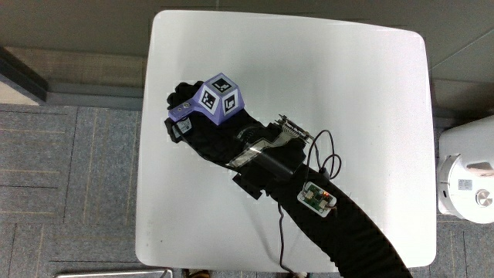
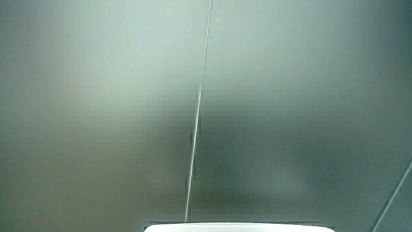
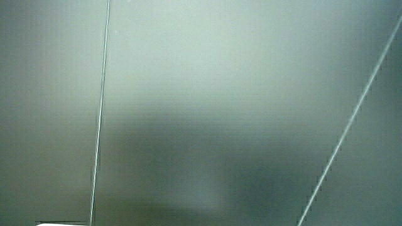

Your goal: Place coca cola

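In the main view the black-gloved hand (image 1: 202, 116) hovers low over the white table (image 1: 332, 85), close to one of its side edges. The purple patterned cube (image 1: 217, 98) sits on the back of the hand. Its forearm (image 1: 324, 216) reaches in from the table edge nearest the person. No Coca-Cola can or bottle shows in any view; whatever lies under the hand is hidden by it. Both side views show only a pale wall, with a sliver of the table's rim (image 2: 238, 227) in a side view.
A small circuit board (image 1: 318, 198) with thin wires is strapped on the forearm. A white rounded appliance (image 1: 467, 174) stands on the grey carpet beside the table.
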A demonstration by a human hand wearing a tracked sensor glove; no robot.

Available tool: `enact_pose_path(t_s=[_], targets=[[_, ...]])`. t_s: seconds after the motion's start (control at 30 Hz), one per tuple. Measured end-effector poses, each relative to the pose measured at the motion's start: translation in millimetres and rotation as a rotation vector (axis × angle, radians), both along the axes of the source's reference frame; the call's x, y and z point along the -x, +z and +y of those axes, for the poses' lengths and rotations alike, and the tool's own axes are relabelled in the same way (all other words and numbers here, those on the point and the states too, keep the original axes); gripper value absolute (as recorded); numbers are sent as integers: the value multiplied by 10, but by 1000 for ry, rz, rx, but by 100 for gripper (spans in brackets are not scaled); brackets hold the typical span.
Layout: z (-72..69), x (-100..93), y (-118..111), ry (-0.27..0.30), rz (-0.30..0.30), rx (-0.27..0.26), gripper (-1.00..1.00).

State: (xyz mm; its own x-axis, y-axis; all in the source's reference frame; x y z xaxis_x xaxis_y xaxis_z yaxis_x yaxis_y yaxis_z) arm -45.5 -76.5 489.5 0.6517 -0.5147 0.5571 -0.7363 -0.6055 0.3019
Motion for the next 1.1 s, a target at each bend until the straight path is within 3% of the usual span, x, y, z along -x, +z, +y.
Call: enact_pose_path(t_s=[0.2, 0.5, 0.6, 1.1], targets=[[8, 16, 53, -5, 26, 3, 0], [-16, 9, 164, 4, 39, 39, -22], [-18, -16, 110, 9, 18, 43, -30], [56, -58, 173, 7, 10, 5, -67]])
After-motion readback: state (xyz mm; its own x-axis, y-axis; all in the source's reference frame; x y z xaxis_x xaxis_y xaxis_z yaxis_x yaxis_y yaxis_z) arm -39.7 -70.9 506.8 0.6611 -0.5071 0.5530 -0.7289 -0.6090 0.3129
